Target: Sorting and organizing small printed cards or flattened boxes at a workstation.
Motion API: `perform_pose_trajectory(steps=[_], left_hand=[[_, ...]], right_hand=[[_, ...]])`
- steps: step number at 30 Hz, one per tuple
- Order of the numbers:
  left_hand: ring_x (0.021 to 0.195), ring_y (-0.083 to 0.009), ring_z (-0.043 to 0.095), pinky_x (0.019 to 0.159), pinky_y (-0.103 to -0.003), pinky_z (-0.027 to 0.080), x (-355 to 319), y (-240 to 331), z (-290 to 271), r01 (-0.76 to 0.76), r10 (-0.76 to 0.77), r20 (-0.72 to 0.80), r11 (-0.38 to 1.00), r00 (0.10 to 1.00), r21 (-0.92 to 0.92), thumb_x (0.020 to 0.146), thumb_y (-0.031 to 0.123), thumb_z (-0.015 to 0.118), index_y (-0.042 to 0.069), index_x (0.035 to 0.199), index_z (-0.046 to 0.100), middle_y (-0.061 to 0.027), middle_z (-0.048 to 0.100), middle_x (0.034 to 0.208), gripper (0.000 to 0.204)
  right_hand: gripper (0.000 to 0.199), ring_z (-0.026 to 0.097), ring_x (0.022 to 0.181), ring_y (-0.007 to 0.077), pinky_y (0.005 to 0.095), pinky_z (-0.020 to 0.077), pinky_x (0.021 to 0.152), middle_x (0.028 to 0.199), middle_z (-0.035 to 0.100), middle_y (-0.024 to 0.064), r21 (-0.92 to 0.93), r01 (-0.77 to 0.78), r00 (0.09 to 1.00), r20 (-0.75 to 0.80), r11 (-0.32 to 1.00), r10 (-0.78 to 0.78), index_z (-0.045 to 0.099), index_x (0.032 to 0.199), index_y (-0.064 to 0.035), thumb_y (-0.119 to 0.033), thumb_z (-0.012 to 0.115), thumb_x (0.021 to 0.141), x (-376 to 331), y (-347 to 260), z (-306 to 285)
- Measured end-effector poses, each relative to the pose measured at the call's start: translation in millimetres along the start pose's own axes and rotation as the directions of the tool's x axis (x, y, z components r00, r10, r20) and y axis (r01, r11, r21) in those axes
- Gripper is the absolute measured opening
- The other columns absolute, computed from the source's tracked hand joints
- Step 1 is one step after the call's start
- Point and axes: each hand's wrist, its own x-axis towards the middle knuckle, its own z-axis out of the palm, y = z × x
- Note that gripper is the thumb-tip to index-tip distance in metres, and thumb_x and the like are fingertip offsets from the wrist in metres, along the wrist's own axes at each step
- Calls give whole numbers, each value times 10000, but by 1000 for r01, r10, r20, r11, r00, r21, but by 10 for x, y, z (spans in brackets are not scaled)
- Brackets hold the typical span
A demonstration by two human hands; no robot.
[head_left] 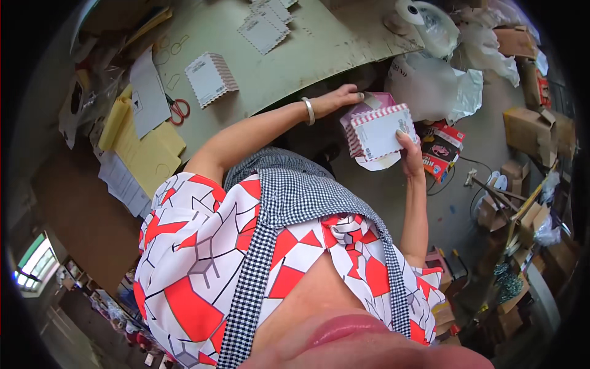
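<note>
My right hand (pixel 410 155) grips a stack of white cards (pixel 378 136) with zigzag edges and red-striped sides, its thumb lying on the top card. Behind and beneath the stack is a pink box (pixel 384 99), with a pale rounded flap (pixel 378 163) sticking out below. At the far left corner of that box, my left hand (pixel 338 99), a bangle on its wrist, has its thumb and fingers closed on the edge; the fingertips are partly hidden. Both hands are beyond the table's near edge, over the floor.
The pale green table (pixel 270 74) bears another zigzag card stack (pixel 208 79), more cards (pixel 264 31), red-handled scissors (pixel 178 111) and yellow paper (pixel 147 154). Plastic bags (pixel 424 86) and a red-black box (pixel 444 147) lie to the right, near cardboard boxes (pixel 531 135).
</note>
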Motion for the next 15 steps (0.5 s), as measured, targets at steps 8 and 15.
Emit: perform_pose_trajectory(steps=[8, 15], left_hand=[[1136, -230, 585, 1008, -377, 449, -1260, -115, -805, 4, 216, 221, 706, 951, -708, 825, 265, 680, -1, 1358, 411, -137, 564, 1277, 654], [1080, -229, 609, 986, -378, 470, -1596, -450, -1543, -252, 268, -121, 535, 956, -806, 833, 209, 666, 7, 1312, 457, -113, 601, 1203, 560]], right_hand=[[530, 608, 848, 130, 261, 453, 786, 956, 666, 75, -700, -65, 884, 291, 711, 367, 645, 1042, 31, -418, 671, 763, 832, -826, 2197], [1116, 518, 1191, 302, 372, 412, 997, 1332, 453, 284, -639, 63, 998, 32, 766, -56, 154, 1452, 72, -567, 704, 721, 1092, -425, 3217]])
